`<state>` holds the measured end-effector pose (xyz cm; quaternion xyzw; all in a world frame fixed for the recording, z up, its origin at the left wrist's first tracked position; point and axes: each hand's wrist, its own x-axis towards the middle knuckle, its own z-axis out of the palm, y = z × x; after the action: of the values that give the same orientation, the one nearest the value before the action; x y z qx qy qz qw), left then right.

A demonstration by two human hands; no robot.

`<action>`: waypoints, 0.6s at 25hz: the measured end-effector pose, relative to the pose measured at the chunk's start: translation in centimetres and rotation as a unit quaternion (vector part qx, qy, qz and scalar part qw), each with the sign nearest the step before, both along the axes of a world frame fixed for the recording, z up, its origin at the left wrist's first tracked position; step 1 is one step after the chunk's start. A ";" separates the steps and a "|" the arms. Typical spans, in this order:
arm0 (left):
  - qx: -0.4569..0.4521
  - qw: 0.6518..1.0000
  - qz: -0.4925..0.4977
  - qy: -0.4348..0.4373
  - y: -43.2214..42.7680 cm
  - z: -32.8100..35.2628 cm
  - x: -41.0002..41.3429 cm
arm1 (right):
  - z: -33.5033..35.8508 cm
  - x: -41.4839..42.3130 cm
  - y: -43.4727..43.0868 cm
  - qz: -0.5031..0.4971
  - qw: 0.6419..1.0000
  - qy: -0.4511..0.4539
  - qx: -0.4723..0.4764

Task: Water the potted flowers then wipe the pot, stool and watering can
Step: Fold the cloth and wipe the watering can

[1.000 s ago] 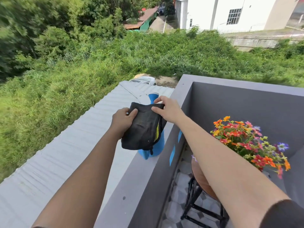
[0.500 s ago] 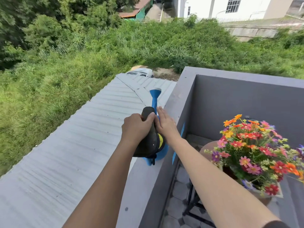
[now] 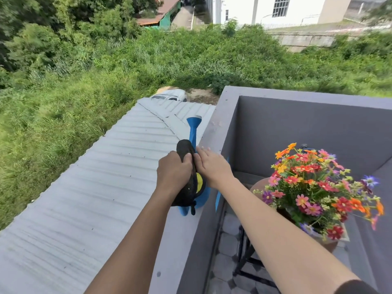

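Observation:
A blue watering can [image 3: 193, 132] stands on the grey balcony ledge [image 3: 214, 132], spout pointing away. A black cloth [image 3: 187, 183] with a yellow patch is draped over its body. My left hand [image 3: 172, 172] grips the cloth against the can's left side. My right hand [image 3: 212, 165] lies flat against the can's right side, fingers together and extended. The potted flowers [image 3: 314, 187], orange, red, pink and purple, sit in a terracotta pot [image 3: 327, 244] on a round brown stool [image 3: 257, 185] with black legs at the right.
Grey balcony walls [image 3: 307, 132] enclose the stool; the floor [image 3: 227, 249] has pale hexagonal tiles. Left of the ledge a corrugated metal roof [image 3: 95, 198] slopes below, with grass, trees and white buildings beyond.
The cloth, held spread out above the can a second ago, has been lowered onto it. Both hands now press it around the can's body, and the view has tilted down.

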<state>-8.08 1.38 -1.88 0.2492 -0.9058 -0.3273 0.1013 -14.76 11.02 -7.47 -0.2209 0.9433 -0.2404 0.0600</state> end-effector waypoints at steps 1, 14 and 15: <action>0.012 1.000 -0.005 0.015 0.1 0.6 0.0 | 0.6 0.4 0.5 -0.017 0.999 -0.002 -0.034; 0.052 0.945 -0.233 0.222 20.8 18.6 -0.4 | 18.7 3.9 23.5 -0.234 0.925 0.227 -0.197; 0.071 0.940 -0.249 0.222 23.7 18.9 -0.2 | 19.1 4.5 26.6 -0.249 0.920 0.241 -0.183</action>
<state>-8.30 25.12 17.02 -0.0568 -0.8679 -0.4522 0.1973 -10.27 37.66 11.61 -0.0371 0.8935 -0.3555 -0.2719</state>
